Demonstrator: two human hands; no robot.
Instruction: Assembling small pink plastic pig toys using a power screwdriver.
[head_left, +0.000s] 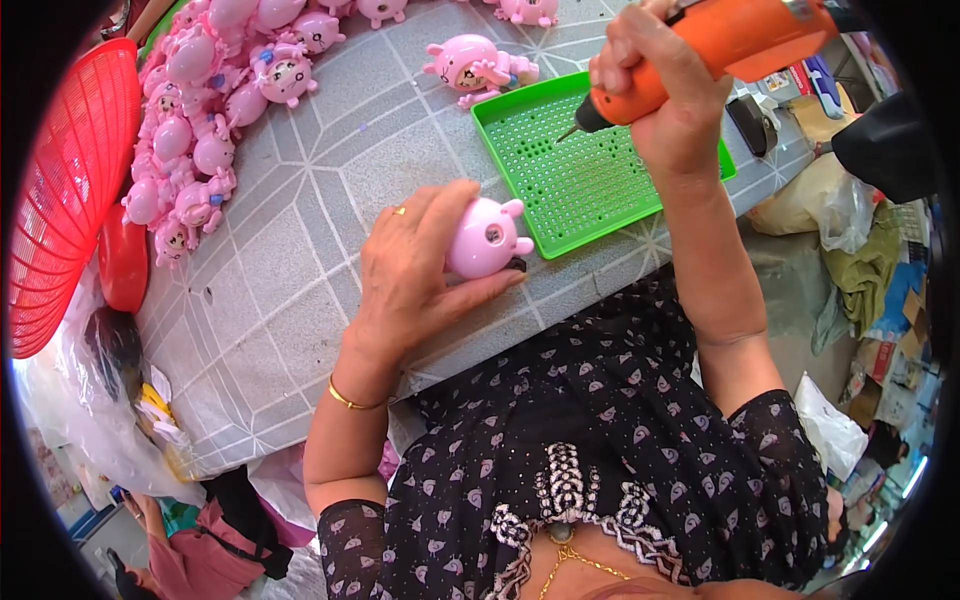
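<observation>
My left hand (405, 265) is closed round a pink toy figure (484, 240) with two small round ears, held at the near side of the table. A small round opening shows on the toy's upturned face. In my right hand (665, 85) is an orange electric screwdriver (728, 48), its thin bit (568, 134) pointing down and left. That bit hovers over a green tray (556, 232) holding rows of small screws, with several bare holes among them. Another pink toy figure (468, 66) lies just beyond the tray's far left corner.
Pink toys (192, 62) are heaped at the far left of the grey patterned table (270, 290). Beside them stand a red mesh basket (85, 190) and a red object (122, 255). A black case (752, 126) lies right of the tray. Another person (205, 545) is at lower left.
</observation>
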